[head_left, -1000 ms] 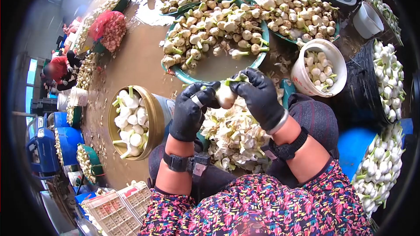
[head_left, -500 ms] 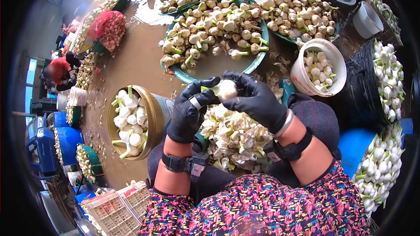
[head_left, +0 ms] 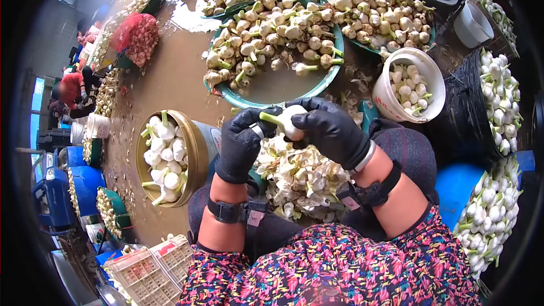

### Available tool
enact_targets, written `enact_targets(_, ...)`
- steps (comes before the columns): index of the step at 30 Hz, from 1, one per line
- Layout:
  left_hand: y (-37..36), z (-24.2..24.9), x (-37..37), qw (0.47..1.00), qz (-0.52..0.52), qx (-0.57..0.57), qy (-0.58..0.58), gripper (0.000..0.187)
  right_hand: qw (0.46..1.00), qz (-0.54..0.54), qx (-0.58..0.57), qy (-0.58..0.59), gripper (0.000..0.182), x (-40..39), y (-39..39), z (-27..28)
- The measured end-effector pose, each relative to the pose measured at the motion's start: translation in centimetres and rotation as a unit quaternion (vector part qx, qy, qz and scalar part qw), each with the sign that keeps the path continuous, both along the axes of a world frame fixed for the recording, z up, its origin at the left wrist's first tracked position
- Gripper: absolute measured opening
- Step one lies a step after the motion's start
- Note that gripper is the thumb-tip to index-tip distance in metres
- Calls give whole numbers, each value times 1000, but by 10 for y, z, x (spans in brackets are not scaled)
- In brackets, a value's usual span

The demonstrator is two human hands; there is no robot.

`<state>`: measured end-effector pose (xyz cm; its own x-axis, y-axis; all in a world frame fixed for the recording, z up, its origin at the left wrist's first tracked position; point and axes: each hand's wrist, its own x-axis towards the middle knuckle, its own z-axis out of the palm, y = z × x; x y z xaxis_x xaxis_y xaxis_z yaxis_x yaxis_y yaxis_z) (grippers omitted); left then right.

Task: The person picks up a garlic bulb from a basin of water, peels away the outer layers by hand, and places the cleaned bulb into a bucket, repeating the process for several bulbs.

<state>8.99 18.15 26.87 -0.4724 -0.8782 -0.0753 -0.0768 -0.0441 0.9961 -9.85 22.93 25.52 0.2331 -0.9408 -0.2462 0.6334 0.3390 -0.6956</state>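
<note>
Garlic bulb (head_left: 293,122), round and white with green stem (head_left: 270,118)

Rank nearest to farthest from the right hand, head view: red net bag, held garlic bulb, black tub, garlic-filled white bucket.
1. Garlic bulb, in the right hand
2. White bucket, right
3. Black tub, farther right
4. Red net bag, left

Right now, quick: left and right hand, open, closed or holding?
Left hand: curled beside the green stem; whether it grips cannot be told.
Right hand: closed, holding the garlic bulb.
</note>
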Motion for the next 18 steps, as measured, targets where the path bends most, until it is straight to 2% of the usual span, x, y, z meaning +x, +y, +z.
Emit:
enact_targets(1,1,0,0,997,8,40,61,25,992,88,13,-94,29,-2,0,-9)
enact_targets(2,1,0,-1,997,8,41,60,25,966,174,26,-187,30,-2,1,-15)
enact_targets(4,-2,4,-8,980,-10,-186,-62,26,932,260,129,-217,32,10,13,-4)
enact_targets(5,0,9,-14,967,-16,-240,-81,28,938,224,156,-215,32,15,18,0)
enact_targets(6,0,7,-15,967,-36,-233,-99,30,941,187,183,-212,32,18,20,6)
enact_targets(8,7,7,-19,994,24,-103,-18,38,954,205,64,-209,31,13,11,-10)
enact_targets(9,8,12,-17,986,77,113,97,44,964,181,62,-185,29,6,7,-4)
enact_targets(10,6,8,-12,984,61,107,125,45,973,126,56,-186,29,4,3,-8)
enact_targets(12,4,18,0,996,-48,56,44,45,968,49,126,-212,29,2,0,2)
enact_targets(13,7,22,-1,996,-77,-12,-33,45,975,102,56,-191,41,-1,-4,-11)
enact_targets(14,13,23,-8,998,-52,-26,11,44,975,102,56,-191,41,-1,-3,-14)
enact_targets(16,16,30,-13,992,8,107,62,35,982,77,58,-163,39,5,0,-7)
enact_targets(17,13,25,-9,992,11,110,62,35,984,42,70,-158,29,10,-1,-16)
enact_targets(18,6,19,-4,988,-42,-139,-44,27,984,45,71,-158,29,9,-3,-17)
